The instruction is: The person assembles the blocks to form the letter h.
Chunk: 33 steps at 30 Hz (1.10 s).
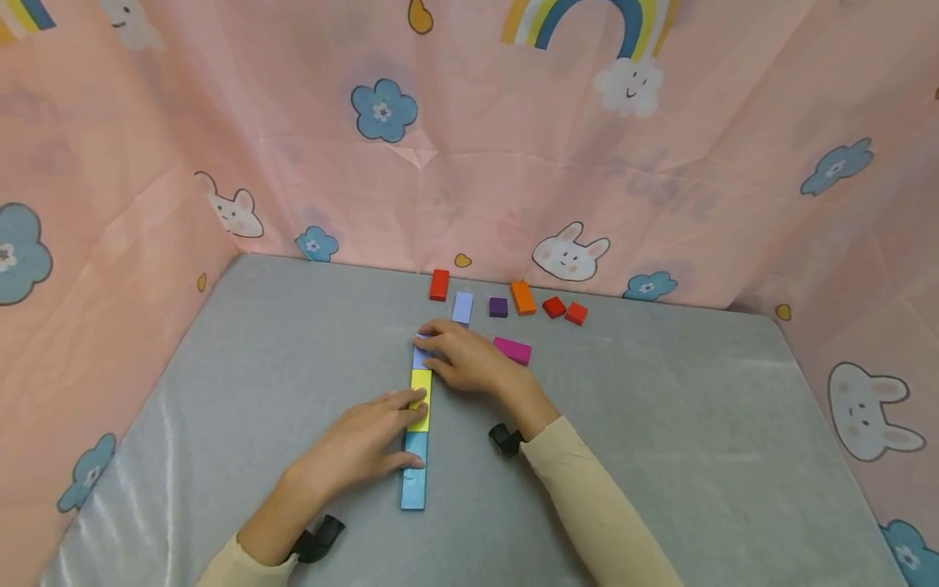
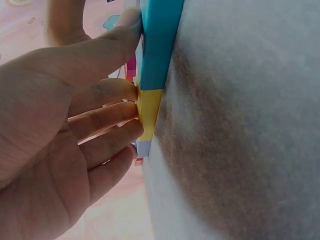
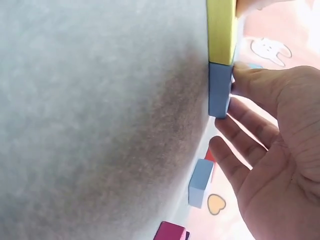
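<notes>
A straight row of rectangular blocks lies on the grey cloth, with a blue end nearest me, a yellow part in the middle and a lavender block at the far end. My left hand reaches over from the left, its thumb on the blue part and its fingertips on the yellow one. My right hand is at the far end; in the right wrist view its thumb and index fingertip touch the lavender block, and the middle fingertip is beside its far end. Both hands' fingers are loosely extended.
Behind the row are a red block, another lavender block, a purple block, an orange block and two small red pieces. A magenta block lies beside my right hand. Pink patterned curtains surround the table.
</notes>
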Tool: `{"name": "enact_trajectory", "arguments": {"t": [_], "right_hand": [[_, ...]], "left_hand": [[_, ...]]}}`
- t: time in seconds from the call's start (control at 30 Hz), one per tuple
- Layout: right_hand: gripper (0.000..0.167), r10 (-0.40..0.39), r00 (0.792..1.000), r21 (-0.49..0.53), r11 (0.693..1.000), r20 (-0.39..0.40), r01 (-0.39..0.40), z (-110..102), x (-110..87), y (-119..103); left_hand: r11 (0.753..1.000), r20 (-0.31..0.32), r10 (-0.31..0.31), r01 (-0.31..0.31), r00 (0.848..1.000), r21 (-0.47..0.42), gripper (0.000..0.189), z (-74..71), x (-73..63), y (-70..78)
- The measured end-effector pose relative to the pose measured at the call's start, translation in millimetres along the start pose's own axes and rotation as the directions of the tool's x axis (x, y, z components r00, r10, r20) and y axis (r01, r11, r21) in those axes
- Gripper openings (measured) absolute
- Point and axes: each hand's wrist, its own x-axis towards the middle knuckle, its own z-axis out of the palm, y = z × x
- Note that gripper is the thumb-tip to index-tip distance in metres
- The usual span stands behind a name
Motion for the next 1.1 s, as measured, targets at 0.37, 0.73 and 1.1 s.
{"name": "enact_trajectory", "arguments": {"t": [0.37, 0.73, 1.1], "right_hand": [[0.044, 0.033, 0.994, 0.086, 0.996, -0.105, -0.024, -2, -2.1, 9], [0.046, 0.119, 0.975, 0.070, 0.992, -0.188, -0.107, -22, 2.5, 31], [0.061, 0.234, 0.969, 0.002, 0.972, -0.076, -0.235, -35, 8.2, 47]], "left_hand": [[1.000, -0.001, 0.001, -0.001, 1.000, 0.001, 0.073, -1.0, -0.7, -0.1], [1.000, -0.004, 0.004, -0.004, 1.000, 0.005, 0.071, -0.3, -1.0, -2.2], [1.000, 0.010, -0.001, 0.001, 1.000, -0.020, 0.070, -2.0, 0.3, -1.2]]}}
